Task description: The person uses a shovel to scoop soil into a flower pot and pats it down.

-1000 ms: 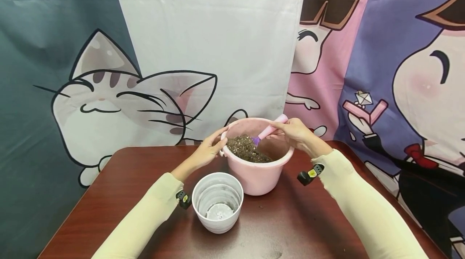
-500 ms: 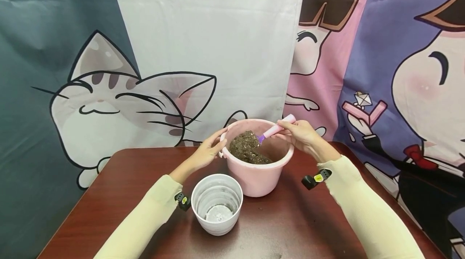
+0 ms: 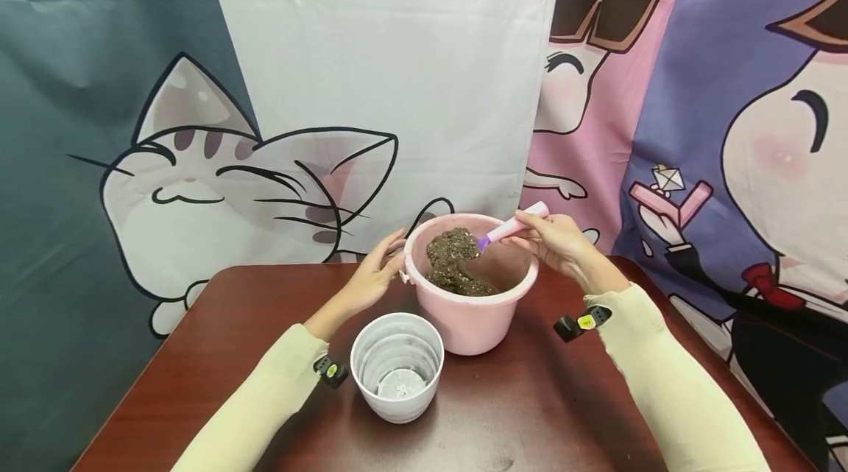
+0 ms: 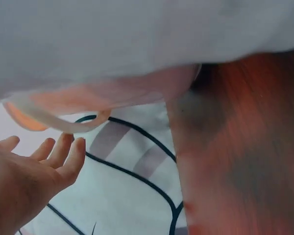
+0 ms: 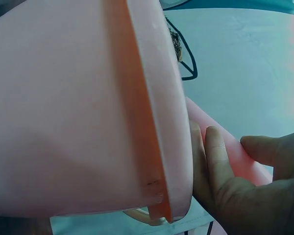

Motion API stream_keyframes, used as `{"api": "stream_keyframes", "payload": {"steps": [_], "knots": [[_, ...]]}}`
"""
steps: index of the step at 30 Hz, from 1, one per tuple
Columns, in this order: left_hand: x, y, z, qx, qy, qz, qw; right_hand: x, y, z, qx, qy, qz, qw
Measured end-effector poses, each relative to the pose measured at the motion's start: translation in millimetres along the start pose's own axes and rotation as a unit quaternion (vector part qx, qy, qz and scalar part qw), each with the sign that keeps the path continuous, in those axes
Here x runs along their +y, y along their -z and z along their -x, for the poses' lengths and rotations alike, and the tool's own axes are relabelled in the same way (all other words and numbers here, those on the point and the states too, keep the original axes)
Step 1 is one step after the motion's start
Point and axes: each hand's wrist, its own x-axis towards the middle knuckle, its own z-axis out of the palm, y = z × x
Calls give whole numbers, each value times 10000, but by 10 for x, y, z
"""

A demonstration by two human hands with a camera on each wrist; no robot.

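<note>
A pink bucket (image 3: 467, 321) holds dark, crumbly soil (image 3: 457, 277). My right hand (image 3: 559, 240) pinches the pink handle of a small trowel (image 3: 513, 225) over the bucket's right side. The trowel's purple neck shows, while its blade is hidden under a mound of soil. In the right wrist view the thumb and fingers of the right hand (image 5: 235, 181) close on the handle beside the rim. My left hand (image 3: 371, 277) is at the bucket's left rim, fingers loosely extended. In the left wrist view its fingertips (image 4: 78, 147) lie right by the bucket's pale side handle (image 4: 63, 122).
A white ribbed plant pot (image 3: 397, 369) stands in front of the bucket, between the forearms, with a few dark crumbs inside. Both stand on a reddish-brown wooden table (image 3: 278, 310). A cartoon-printed cloth (image 3: 371, 52) hangs behind the table's far edge.
My right hand has drawn the trowel up and to the right, and a mound of soil has risen with it. The left thumb has slipped outward from the bucket's rim.
</note>
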Motion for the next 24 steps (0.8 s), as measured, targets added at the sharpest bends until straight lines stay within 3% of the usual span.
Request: {"api": "stream_keyframes", "payload": {"steps": [5,10,13,15,19,24], "knots": [[-58,189,321,-305,-33,-314,9990,34,19,47,87,45,-41,9999],[-230,334,692,-1364,-535,-391,9884,64,56,101,196,144,-190,9995],[-270,358,859,-1956,-681,-82,9783,72,80,132,222,244,-270,9991],[-280,345,928,-2172,-691,77,9737,71,101,156,227,320,-269,9989],[-290,304,1002,-2351,-586,268,9698,70,140,212,175,388,-185,9989],[-274,272,1042,-2342,-531,332,9702,65,157,256,150,362,-157,9991]]}}
